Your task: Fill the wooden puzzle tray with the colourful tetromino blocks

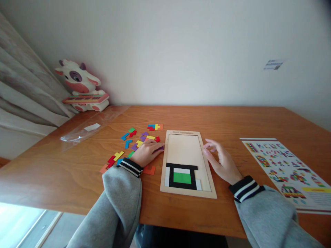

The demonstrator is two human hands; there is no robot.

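A wooden puzzle board (190, 146) lies flat in the middle of the table. Its lower part holds black pieces (194, 167), a green piece (182, 177) and white pieces (198, 184); bare wood shows in the upper part. My left hand (147, 151) rests palm down among the loose coloured pieces, left of the board. Its fingers stretch toward the board's left edge, and a purple piece (162, 147) shows by the fingertips. What lies under the palm is hidden. At the board's right edge, my right hand (222, 162) has its thumb and fingers apart, with nothing visible between them.
A printed pattern sheet (280, 160) lies on the wooden table (222, 119) at the right. At the far left stand a cow toy with a keyboard (85, 98) and, before it, a clear plastic bag (77, 134). Several coloured pieces (155, 127) lie at the back.
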